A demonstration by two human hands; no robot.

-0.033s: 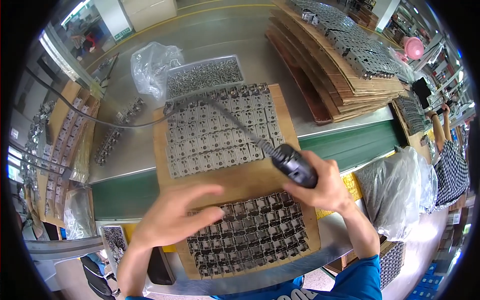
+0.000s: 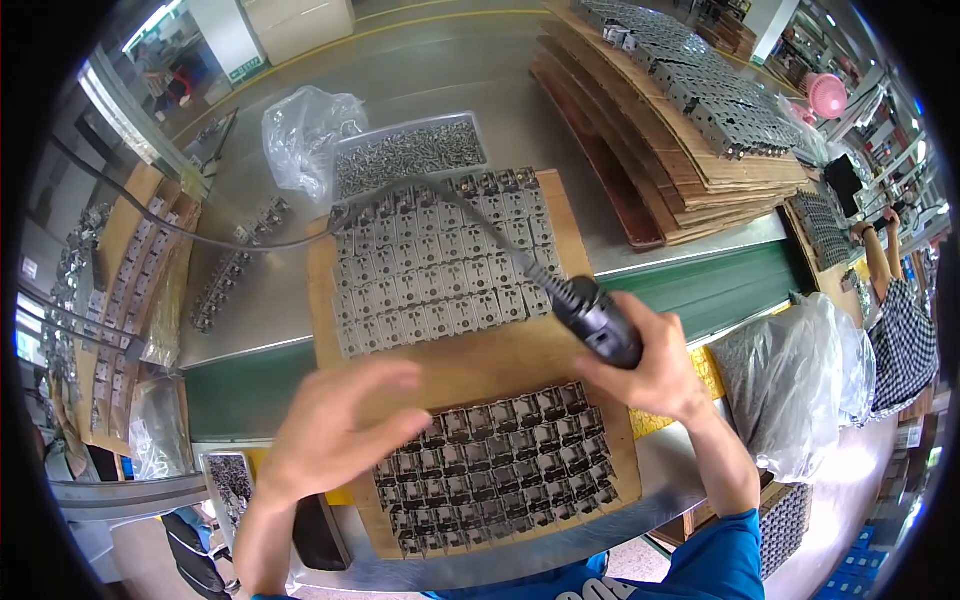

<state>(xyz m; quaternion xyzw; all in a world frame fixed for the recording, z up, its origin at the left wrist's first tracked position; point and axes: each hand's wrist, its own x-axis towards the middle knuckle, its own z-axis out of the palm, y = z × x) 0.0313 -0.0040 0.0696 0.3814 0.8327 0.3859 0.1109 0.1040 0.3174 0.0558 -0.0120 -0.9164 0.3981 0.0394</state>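
Up front, the head view shows the right hand [image 2: 655, 365] wrapped around a black power screwdriver [image 2: 597, 320], fingers closed tight on its body. Its long axis runs on a slant, the cord end toward the upper left and the working end hidden under the palm at the lower right; the black cable [image 2: 455, 200] leaves the top of the tool and sweeps away to the left over the parts. The tool sits just above the right edge of a cardboard sheet [image 2: 480, 360] lying on the counter [image 2: 620, 255], between an upper block of grey metal plates [image 2: 440, 265] and a lower block of darker metal parts [image 2: 495, 465]. That forearm comes in from the lower right in a blue sleeve [image 2: 715, 560]. The left hand [image 2: 325, 430] hovers palm down over the bare cardboard, fingers spread loosely and holding nothing, tips pointing right, just beside the darker parts. Farther back stand a tray of screws [image 2: 410, 150], a clear plastic bag [image 2: 300, 125] and a stack of cardboard sheets [image 2: 670, 120] loaded with parts.
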